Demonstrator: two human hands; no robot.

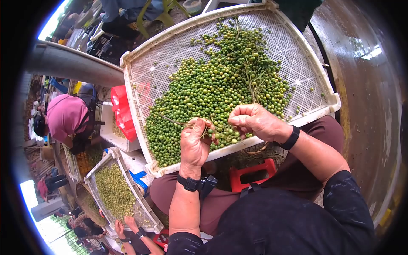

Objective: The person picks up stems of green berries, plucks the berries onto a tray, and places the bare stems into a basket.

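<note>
A white mesh tray (329,103) rests over my knees, with a heap of small round green and yellowish fruits (204,91) spread on it. My left hand (196,142) pinches a thin stalked sprig (174,121) above the tray's near edge, with a few green fruits hanging from it. Just right of it, my right hand (257,122) has thumb and forefinger pressed together beside the sprig's fruits. What those fingertips hold, if anything, is hidden. Bare branching stems (254,78) lie on the heap beyond my right hand.
A red plastic stool (252,174) stands below the tray. To the left are a red bag (122,112), a white container (109,121) and another tray (154,214) of paler fruits, with a co-worker's hands (127,227) at it. A person in pink (68,112) bends over farther off.
</note>
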